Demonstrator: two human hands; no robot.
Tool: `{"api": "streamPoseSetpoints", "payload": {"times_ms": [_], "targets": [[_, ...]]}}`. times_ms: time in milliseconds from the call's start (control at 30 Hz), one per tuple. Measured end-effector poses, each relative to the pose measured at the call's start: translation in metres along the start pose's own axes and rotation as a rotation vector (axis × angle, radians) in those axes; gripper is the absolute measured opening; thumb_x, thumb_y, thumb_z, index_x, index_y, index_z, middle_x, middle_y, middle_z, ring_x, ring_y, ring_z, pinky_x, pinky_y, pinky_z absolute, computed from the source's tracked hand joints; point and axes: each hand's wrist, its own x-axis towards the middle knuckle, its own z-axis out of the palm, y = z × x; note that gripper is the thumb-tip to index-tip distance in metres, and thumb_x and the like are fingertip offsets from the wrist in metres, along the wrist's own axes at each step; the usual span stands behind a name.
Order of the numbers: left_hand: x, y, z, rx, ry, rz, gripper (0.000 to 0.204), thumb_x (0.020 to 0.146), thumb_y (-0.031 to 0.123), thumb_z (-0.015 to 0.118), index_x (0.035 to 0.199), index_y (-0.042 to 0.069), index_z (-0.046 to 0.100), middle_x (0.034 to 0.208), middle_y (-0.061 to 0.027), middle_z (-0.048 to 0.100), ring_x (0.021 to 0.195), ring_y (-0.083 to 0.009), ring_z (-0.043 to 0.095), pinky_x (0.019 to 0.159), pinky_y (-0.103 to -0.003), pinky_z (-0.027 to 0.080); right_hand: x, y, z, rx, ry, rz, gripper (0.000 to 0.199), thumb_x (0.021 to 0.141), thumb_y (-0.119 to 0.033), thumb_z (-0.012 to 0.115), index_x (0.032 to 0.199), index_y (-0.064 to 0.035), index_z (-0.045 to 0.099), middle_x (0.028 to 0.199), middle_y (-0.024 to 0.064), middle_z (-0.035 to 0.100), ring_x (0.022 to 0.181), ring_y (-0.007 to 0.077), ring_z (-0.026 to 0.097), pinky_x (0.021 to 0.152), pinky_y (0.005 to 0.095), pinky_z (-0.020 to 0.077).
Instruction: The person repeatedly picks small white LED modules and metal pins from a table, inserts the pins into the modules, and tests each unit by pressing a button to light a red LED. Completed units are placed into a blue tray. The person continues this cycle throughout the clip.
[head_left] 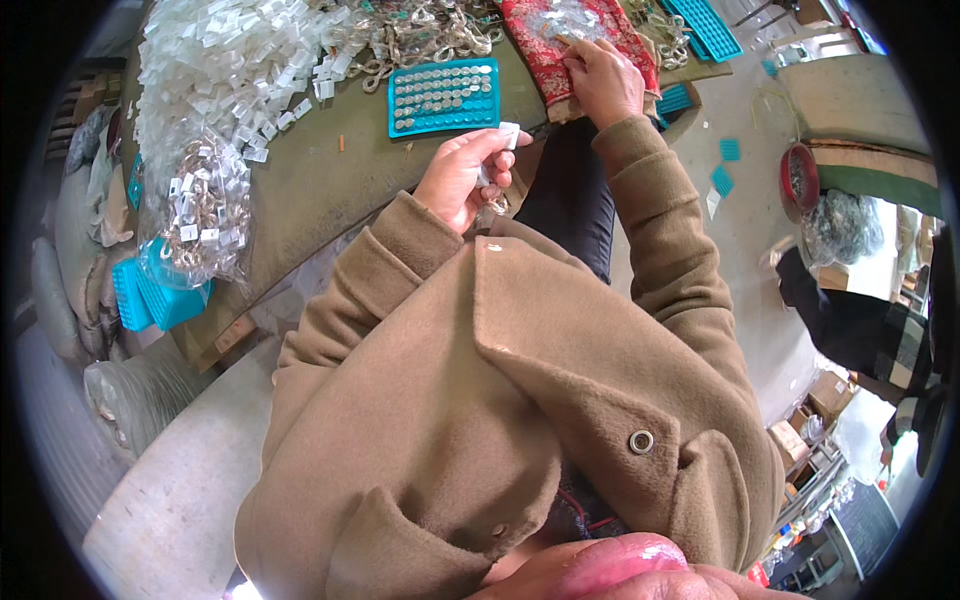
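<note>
My left hand (452, 182) is closed, its thumb and fingers pinching a small white tag (510, 134). Below those fingers hangs a metallic chain-like piece (495, 206), partly hidden by the hand. Further right, my right hand (605, 88) reaches over a red patterned cloth (530, 52), fingers stretched toward a heap of small clear pieces (570, 20). Its fingertips are at the near edge of that heap, and I see nothing held in them. A blue tray (440, 128) beyond my left hand carries rows of round silvery pieces.
A large heap of white tags (230, 60) covers the table's (320, 190) far left, beside tangled chains (430, 35). Nearer stands a clear bag (205, 210) of tagged chains, with blue trays (160, 295) beneath. A red basin (798, 178) and another person's leg (840, 310) are at right.
</note>
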Motion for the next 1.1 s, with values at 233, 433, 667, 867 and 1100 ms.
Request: {"api": "streamPoseSetpoints", "payload": {"times_ms": [233, 433, 667, 867, 1100], "targets": [[-0.002, -0.003, -0.005, -0.004, -0.016, 0.008, 0.03, 0.1, 0.024, 0.05, 0.114, -0.001, 0.059, 0.075, 0.0039, 0.054, 0.06, -0.0041, 0.05, 0.048, -0.017, 0.038, -0.02, 0.005, -0.007, 0.247, 0.08, 0.041, 0.016, 0.083, -0.022, 0.067, 0.093, -0.0106, 0.069, 0.09, 0.0068, 0.066, 0.082, 0.0255, 0.065, 0.074, 0.0338, 0.0511], [0.001, -0.004, -0.01, -0.064, -0.087, 0.033, 0.036, 0.1, 0.028, 0.047, 0.12, 0.001, 0.058, 0.083, -0.0001, 0.061, 0.068, -0.0071, 0.052, 0.054, -0.022, 0.045, -0.011, 0.01, -0.011, 0.5, 0.075, 0.147, 0.013, 0.083, -0.019, 0.069, 0.086, -0.0072, 0.067, 0.085, 0.009, 0.066, 0.075, 0.0217, 0.065, 0.069, 0.0334, 0.0513], [-0.002, 0.0, -0.012, -0.088, -0.094, 0.029, 0.035, 0.099, 0.028, 0.049, 0.119, 0.001, 0.059, 0.09, -0.0029, 0.065, 0.071, -0.0076, 0.057, 0.055, -0.023, 0.048, -0.008, 0.005, -0.011, 1.409, 0.025, 0.285, 0.006, 0.085, -0.009, 0.067, 0.088, -0.0033, 0.068, 0.079, 0.0021, 0.068, 0.073, 0.0059, 0.064, 0.068, 0.0245, 0.0515], [0.001, -0.002, -0.01, -0.102, -0.092, 0.001, 0.033, 0.097, 0.027, 0.053, 0.117, 0.002, 0.061, 0.088, -0.0023, 0.066, 0.07, -0.0058, 0.057, 0.051, -0.02, 0.045, -0.014, 0.012, -0.015, 0.367, 0.076, 0.242, 0.017, 0.082, -0.024, 0.068, 0.092, -0.0119, 0.073, 0.088, 0.0064, 0.069, 0.077, 0.0229, 0.069, 0.073, 0.0338, 0.0534], [0.002, -0.002, -0.009, -0.053, -0.054, -0.005, 0.034, 0.098, 0.029, 0.053, 0.117, 0.002, 0.06, 0.089, 0.0004, 0.065, 0.067, -0.0039, 0.056, 0.051, -0.018, 0.043, -0.015, 0.0, -0.004, 0.02, -0.018, 0.089, 0.019, 0.082, -0.029, 0.067, 0.092, -0.0142, 0.072, 0.089, 0.0072, 0.064, 0.086, 0.0299, 0.064, 0.076, 0.0404, 0.0513]]}}
